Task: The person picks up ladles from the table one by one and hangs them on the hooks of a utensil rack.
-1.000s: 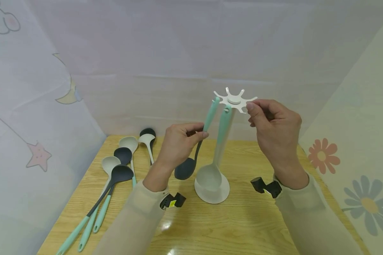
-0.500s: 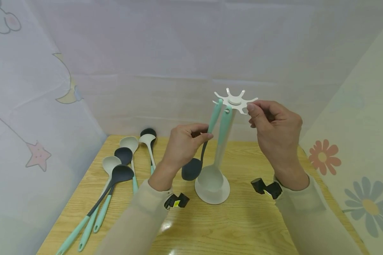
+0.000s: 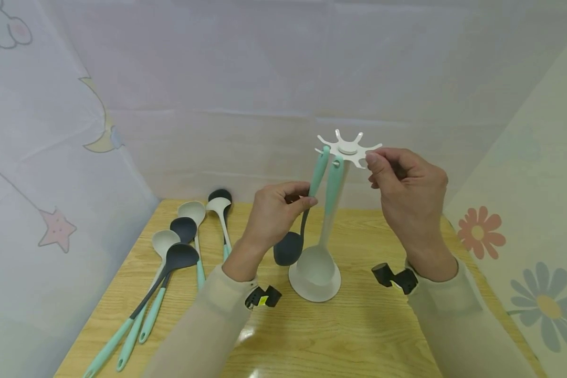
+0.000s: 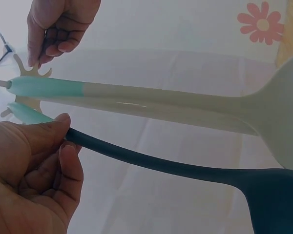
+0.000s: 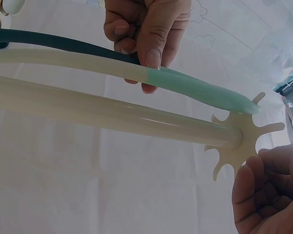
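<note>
Because the white, star-topped stand (image 3: 347, 149) presumably needs steadying, the right hand (image 3: 408, 191) pinches its edge, while the left hand (image 3: 277, 212) pinches the dark-bowled, mint-handled ladle (image 3: 289, 248), tip up at the stand's top, beside the hanging cream-bowled, mint-handled ladle (image 3: 315, 265).

Left hand (image 3: 275, 214) pinching; right hand (image 3: 408, 186) likewise (held higher); sleeved forearms (image 3: 203, 323) reaching forward.

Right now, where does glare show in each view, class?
Head view: white glare spots on the yellow wooden table, low down; left wrist view: thin bright streak on the glossy round cream pole; right wrist view: streaks along that pole, brightness at the right edge.
</note>
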Available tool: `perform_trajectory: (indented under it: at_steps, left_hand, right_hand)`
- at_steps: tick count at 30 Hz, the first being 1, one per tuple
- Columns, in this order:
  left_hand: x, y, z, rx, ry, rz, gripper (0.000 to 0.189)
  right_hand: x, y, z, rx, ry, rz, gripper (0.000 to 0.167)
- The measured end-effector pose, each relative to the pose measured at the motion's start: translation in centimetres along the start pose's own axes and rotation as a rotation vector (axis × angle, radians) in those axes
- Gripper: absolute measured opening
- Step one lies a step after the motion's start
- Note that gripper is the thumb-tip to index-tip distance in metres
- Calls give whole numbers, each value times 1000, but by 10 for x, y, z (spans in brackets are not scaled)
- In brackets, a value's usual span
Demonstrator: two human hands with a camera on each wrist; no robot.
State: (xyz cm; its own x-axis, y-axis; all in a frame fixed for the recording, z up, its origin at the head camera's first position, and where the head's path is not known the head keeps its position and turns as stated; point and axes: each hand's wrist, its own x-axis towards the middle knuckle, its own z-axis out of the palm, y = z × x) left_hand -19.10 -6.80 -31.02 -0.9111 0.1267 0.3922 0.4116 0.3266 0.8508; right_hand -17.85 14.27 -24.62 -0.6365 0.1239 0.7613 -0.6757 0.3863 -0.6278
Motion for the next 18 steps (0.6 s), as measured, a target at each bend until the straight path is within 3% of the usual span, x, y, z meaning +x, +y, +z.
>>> perform_trajectory:
  at_steps: [5,9,14,18]
  left_hand:
    - [-2,-1,-3,43,-9,14,30]
    - [-7,-8,-14,83,1,2,29]
    - [-16,-32,-45,187,17,-118,21]
    - [-23,-63,-65,325,-24,-248,21]
  right_hand:
    - [0,0,0,0,1,4,16]
    - [0,-1,1,-1,1,0,17]
    - [1,-3,3,11,-2,-7,17]
    - [1,-3,4,31,3,-9,15]
